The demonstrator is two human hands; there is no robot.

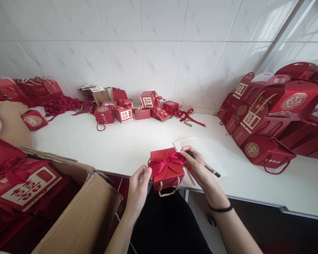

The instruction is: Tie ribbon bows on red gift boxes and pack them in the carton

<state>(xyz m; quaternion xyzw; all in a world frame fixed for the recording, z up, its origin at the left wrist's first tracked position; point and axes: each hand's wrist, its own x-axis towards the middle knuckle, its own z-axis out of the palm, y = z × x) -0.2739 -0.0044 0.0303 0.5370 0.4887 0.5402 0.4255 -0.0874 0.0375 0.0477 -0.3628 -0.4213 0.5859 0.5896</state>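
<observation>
A small red gift box (167,178) with a rope handle sits at the table's near edge, below my chest. A red satin ribbon (166,163) is tied in a bow across its top. My left hand (138,185) pinches the bow's left side between thumb and fingertip. With my right hand (197,165) I grip the bow's right end between the fingers. A black-capped clear pen (205,164) is tucked in that same hand, pointing down to the right. The paper sheets (192,142) behind the right hand are partly hidden by it.
An open cardboard box (76,208) full of red boxes stands at the lower left. Another person's arm (14,123) reaches in at far left. Small boxes (126,114) and loose ribbons (62,105) line the wall; larger red boxes (270,141) are stacked at right.
</observation>
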